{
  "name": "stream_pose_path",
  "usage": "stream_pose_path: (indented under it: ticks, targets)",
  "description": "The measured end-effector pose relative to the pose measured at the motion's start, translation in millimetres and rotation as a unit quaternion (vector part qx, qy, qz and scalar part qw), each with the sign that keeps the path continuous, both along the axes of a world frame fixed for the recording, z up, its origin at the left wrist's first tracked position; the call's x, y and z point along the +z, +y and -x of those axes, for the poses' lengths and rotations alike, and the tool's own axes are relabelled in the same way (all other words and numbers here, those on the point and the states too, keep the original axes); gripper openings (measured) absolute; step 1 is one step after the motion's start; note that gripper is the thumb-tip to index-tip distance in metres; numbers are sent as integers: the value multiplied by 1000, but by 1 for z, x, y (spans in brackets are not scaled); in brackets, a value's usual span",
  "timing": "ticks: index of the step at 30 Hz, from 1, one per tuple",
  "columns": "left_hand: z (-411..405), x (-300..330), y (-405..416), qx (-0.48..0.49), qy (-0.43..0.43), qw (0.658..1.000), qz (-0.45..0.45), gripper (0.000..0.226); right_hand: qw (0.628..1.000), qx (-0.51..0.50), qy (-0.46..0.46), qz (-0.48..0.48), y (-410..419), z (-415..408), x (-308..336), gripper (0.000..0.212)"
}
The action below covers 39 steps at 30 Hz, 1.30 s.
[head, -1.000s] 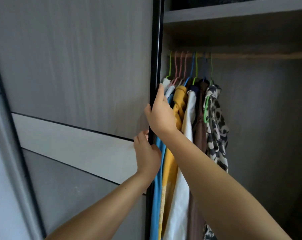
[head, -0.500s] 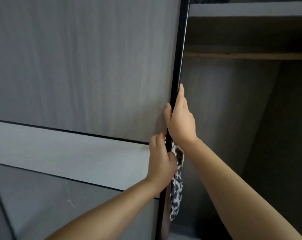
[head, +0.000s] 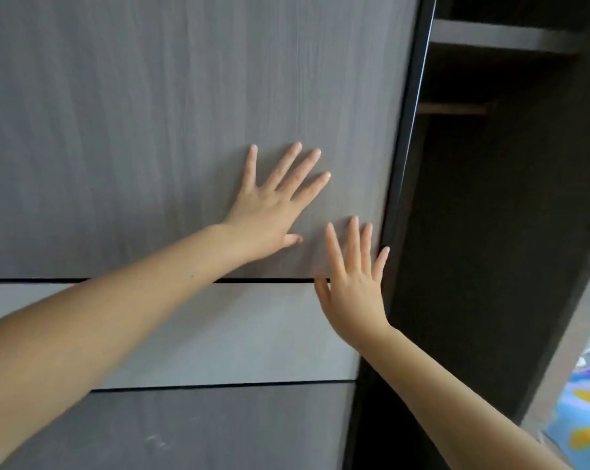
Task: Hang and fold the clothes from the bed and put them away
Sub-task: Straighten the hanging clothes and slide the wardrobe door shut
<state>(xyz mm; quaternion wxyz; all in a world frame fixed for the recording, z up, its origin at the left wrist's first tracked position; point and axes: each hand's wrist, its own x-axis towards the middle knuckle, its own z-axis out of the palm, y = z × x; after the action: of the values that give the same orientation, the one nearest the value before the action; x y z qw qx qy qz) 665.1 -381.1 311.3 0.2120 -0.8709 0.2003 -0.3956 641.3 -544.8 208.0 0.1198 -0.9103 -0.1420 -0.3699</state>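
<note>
Clothes out of sight behind the grey sliding door (head: pixel 185 96). Left hand (head: pixel 269 205) flat on the door panel, fingers spread and straight. Right hand (head: pixel 352 286) likewise flat, fingers straight, beside the door's black edge (head: pixel 408 130). Dark wardrobe opening with rail (head: pixel 452 108) and shelf (head: pixel 500 37) to the right; blue patterned fabric (head: pixel 581 418) at lower right.

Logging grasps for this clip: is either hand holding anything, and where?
Nothing is held. The left hand and right hand lie flat, fingers spread, against the sliding door.

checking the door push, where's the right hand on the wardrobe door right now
In the head view the right hand lies flat with fingers spread on the sliding door, low by its dark right edge, below and right of the left hand.
</note>
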Motion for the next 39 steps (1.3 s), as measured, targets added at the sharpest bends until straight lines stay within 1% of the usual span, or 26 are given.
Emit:
stream_pose_path:
  ticks: [1,2,4,6,9,10,14,18,22,27,39]
  targets:
    - [-2,8,3,9,-9,999,-39,112,999,-7,43,9,5,3,-11,71]
    - [-4,13,6,8,-18,997,-74,114,997,-11,79,-11,11,6,-21,72]
    - [-7,19,14,-10,-24,993,-118,118,986,-16,136,-100,24,11,-36,77]
    - [-11,23,26,-33,-22,987,-153,121,965,-17,173,-195,39,14,-46,84]
    - [-19,30,29,-49,-33,972,-227,124,930,-9,185,-317,58,10,-47,90]
    - [-23,32,25,-53,-31,969,-239,124,919,-8,182,-350,64,7,-43,90]
    - [-36,34,-8,-82,-13,972,-219,121,887,-21,156,-434,69,-7,-28,95]
    - [-40,33,-35,-81,-25,970,-228,120,880,-54,150,-448,55,-15,-25,97]
    - [-40,35,-56,-79,-26,970,-230,120,885,-67,133,-440,36,-21,-27,95]
    - [-42,35,-85,-76,-12,972,-220,121,899,-92,126,-408,12,-26,-34,93]
    - [-39,36,-132,-61,11,974,-217,119,906,-82,123,-397,-41,-31,-34,91]
